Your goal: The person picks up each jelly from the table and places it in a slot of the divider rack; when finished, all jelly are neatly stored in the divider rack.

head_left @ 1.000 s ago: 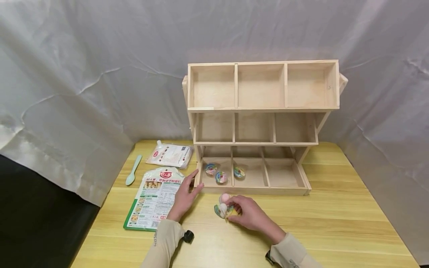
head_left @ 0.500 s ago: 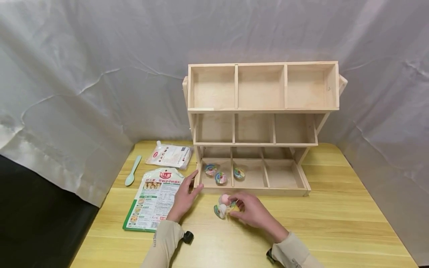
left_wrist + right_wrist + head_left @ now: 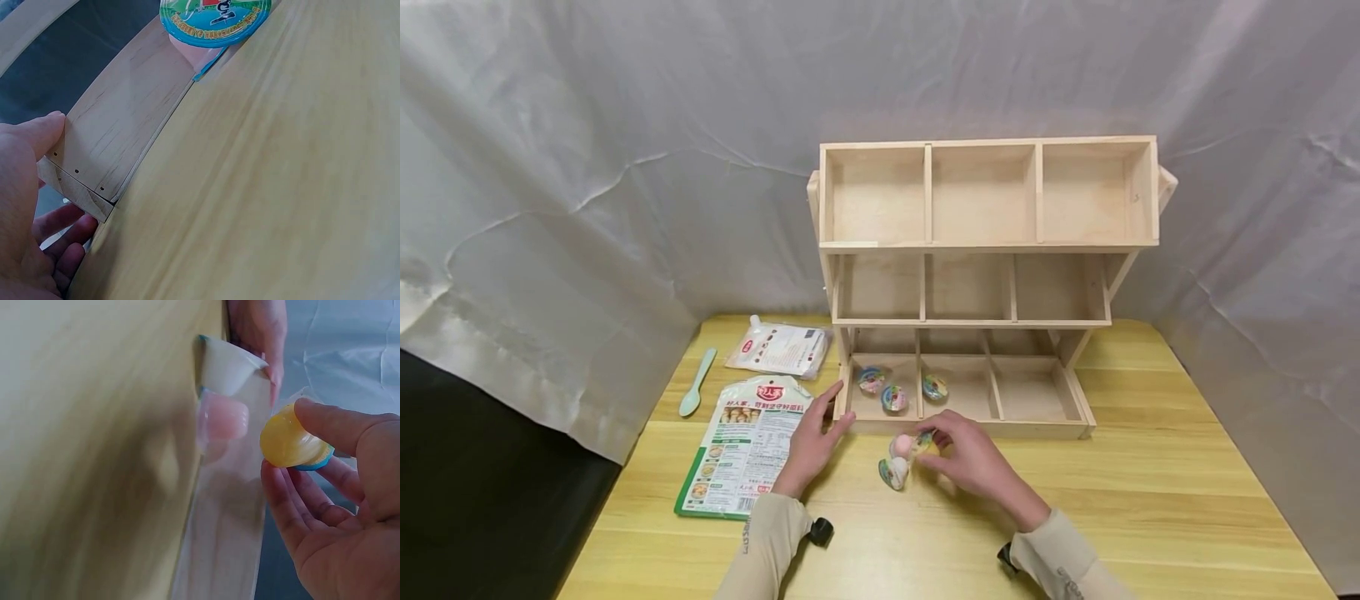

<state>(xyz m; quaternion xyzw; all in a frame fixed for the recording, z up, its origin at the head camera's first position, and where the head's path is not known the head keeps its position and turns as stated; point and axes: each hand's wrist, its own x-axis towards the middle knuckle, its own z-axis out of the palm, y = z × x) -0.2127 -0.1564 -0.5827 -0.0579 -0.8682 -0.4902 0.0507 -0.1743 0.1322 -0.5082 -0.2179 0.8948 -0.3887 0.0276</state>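
Observation:
My right hand (image 3: 966, 457) pinches a yellow jelly cup (image 3: 282, 442) between thumb and fingers, just in front of the wooden rack's bottom tray. A pink jelly cup (image 3: 902, 446) and a white one (image 3: 893, 473) lie on the table left of that hand. With its thumb on the front board and its fingers around the side, my left hand (image 3: 808, 442) grips the left front corner of the wooden rack (image 3: 125, 106). Two jelly cups (image 3: 894, 398) sit in the bottom tray's left compartment; one more jelly cup (image 3: 935, 387) is in the middle compartment.
Left of the rack lie a green-and-white printed food pouch (image 3: 741, 450), a clear-wrapped packet with a spout (image 3: 781, 348) and a pale green spoon (image 3: 698, 383). The rack's upper tiers (image 3: 988, 247) lean forward above the bottom tray. Grey cloth (image 3: 625, 167) hangs behind.
My right hand has picked up the yellow jelly cup from beside the pink and white ones and moved it slightly right and toward the rack. The left hand stays in place.

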